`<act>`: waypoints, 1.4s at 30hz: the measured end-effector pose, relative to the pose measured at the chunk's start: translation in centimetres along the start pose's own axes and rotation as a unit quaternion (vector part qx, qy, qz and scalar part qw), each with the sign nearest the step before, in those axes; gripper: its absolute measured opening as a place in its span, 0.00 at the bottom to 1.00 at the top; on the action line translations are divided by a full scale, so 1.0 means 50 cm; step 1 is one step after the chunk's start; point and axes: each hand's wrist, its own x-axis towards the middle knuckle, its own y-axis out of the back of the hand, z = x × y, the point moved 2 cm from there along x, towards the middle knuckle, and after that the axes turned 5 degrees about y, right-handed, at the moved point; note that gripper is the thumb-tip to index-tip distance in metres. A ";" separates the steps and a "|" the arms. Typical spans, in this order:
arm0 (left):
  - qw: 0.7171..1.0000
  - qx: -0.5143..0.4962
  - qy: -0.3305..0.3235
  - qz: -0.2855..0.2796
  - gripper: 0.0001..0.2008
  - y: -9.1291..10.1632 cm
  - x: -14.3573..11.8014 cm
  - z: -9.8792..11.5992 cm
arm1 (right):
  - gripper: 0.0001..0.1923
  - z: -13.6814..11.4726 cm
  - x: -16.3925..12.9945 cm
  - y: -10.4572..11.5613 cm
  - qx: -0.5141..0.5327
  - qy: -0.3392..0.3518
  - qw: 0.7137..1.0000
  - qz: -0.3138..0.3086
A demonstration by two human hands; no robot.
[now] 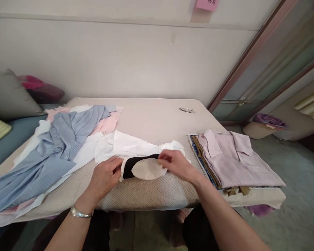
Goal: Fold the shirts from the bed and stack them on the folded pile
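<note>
White cloth, a crumpled garment (pixel 136 146) with a black collar band (pixel 136 164), lies at the near edge of the surface (pixel 151 118), its long axis running left to right. My left hand (pixel 106 176) pinches its left end, and my right hand (pixel 176 164) has its fingers (pixel 163 158) closed on the right end. Folded shirts (pixel 232 160) sit stacked at my right; a blue garment (pixel 60 143) is heaped at my left.

White garment at the counter's front edge

The white garment (pixel 131 146) is laid crumpled on the counter (pixel 151 118); its black-lined collar (pixel 146 167) is turned up, showing a pale oval inside.
</note>
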 end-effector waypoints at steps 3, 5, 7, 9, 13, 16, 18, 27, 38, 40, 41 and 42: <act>0.999 -0.043 0.024 -0.010 0.12 0.008 0.004 -0.009 | 0.04 0.042 -0.011 0.110 -0.224 -0.024 0.960 0.164; 0.996 -0.072 0.042 -0.017 0.13 0.014 0.007 -0.011 | 0.04 0.070 -0.017 0.143 -0.287 -0.054 0.944 0.151; 0.993 -0.095 0.063 -0.029 0.15 0.017 0.009 -0.012 | 0.05 0.092 -0.020 0.147 -0.316 -0.078 0.941 0.095; 0.987 -0.123 0.089 -0.047 0.16 0.018 0.011 -0.013 | 0.08 0.105 -0.020 0.135 -0.345 -0.085 0.933 0.055; 0.962 -0.200 0.169 -0.081 0.17 0.010 0.013 -0.027 | 0.05 0.113 -0.012 0.116 -0.372 -0.085 0.924 0.012; 0.948 -0.233 0.203 -0.075 0.16 0.006 0.011 -0.041 | 0.11 0.108 -0.014 0.125 -0.298 -0.058 0.952 0.034; 0.946 -0.250 0.201 -0.049 0.15 0.011 0.005 -0.046 | 0.11 0.097 -0.024 0.135 -0.185 -0.027 0.980 0.061; 0.965 -0.217 0.134 0.063 0.12 0.249 -0.063 0.022 | 0.12 -0.159 -0.111 0.188 -0.131 0.151 0.972 0.127; 0.960 -0.226 0.055 0.154 0.16 0.663 -0.151 0.196 | 0.13 -0.576 -0.266 0.312 -0.225 0.281 0.925 0.120; 0.961 -0.221 0.062 0.156 0.17 0.688 -0.155 0.211 | 0.12 -0.602 -0.279 0.312 -0.248 0.276 0.921 0.115; 0.961 -0.213 0.068 0.161 0.16 0.697 -0.156 0.215 | 0.12 -0.611 -0.287 0.311 -0.251 0.271 0.923 0.109; 0.961 -0.205 0.073 0.168 0.16 0.704 -0.157 0.218 | 0.12 -0.617 -0.296 0.309 -0.248 0.269 0.925 0.105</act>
